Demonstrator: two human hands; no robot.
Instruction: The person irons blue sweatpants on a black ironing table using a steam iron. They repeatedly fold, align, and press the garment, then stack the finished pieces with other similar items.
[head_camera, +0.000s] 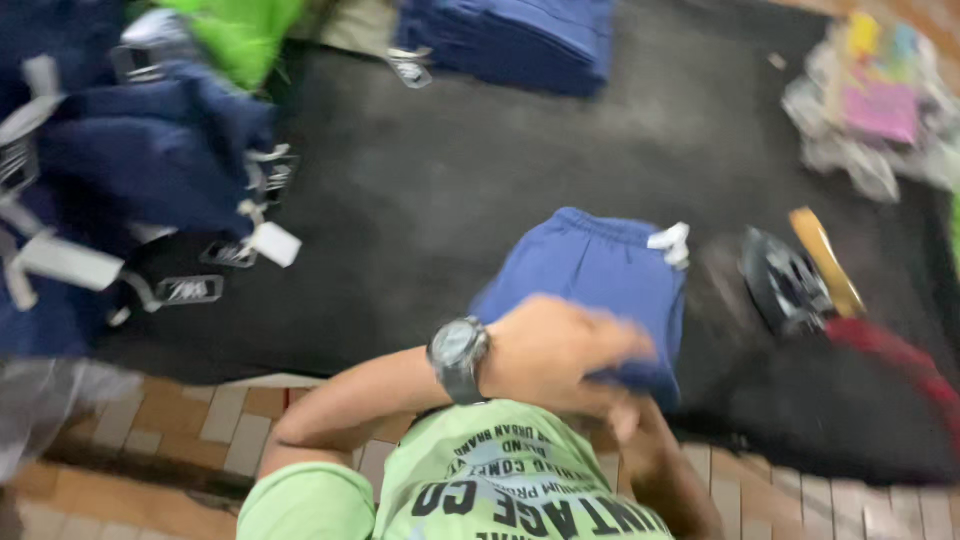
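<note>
A blue folded garment (590, 270) with a white tag lies on a dark mat (440, 190). My left hand (555, 350), with a grey watch on its wrist, is closed over the garment's near edge. My right hand (628, 412) comes up from below and is mostly hidden under the left; only blurred fingers show at the same edge. My light green printed shirt (490, 480) fills the bottom of the view.
A heap of navy garments (130, 160) with tags and clips lies at the left, with a bright green one (240, 30) behind it. Folded blue garments (520, 40) are stacked at the top. An iron (785, 285) sits at the right, plastic packets (875, 105) beyond it. Tiled floor (190, 420) borders the mat.
</note>
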